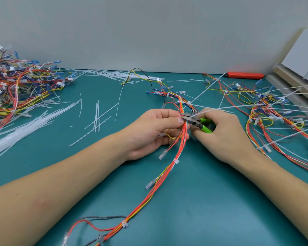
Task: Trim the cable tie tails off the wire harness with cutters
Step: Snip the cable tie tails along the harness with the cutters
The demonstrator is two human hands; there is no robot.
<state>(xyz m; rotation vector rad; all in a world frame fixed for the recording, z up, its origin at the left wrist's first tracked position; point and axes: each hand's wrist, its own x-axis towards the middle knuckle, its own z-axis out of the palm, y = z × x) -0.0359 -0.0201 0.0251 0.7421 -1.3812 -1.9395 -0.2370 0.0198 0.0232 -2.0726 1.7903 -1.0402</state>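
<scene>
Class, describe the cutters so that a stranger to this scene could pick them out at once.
Start at the teal table and find the two hands meeting at its middle. The cutters sit in the right hand, steel tips against the red wire harness. Their bright green handles are the only green here.

1. Work surface: a teal mat (pixel 203 201) covers the bench up to a pale wall at the rear.
2. A wire harness (pixel 160 176) of red, yellow and white leads lies along the middle of the mat; all positions below refer to it.
3. Far left of the harness: a tangled heap of harnesses (pixel 16 86).
4. Left of the harness, nearer than the heap: loose white cut tie tails (pixel 25 125), scattered and fanned.
5. Behind the harness, against the wall: more white tie strips (pixel 114 74).
6. Right of the harness: untrimmed harnesses (pixel 274 112) with long white tails projecting.
7. Behind and right of the harness: a red tool (pixel 244 75).
</scene>
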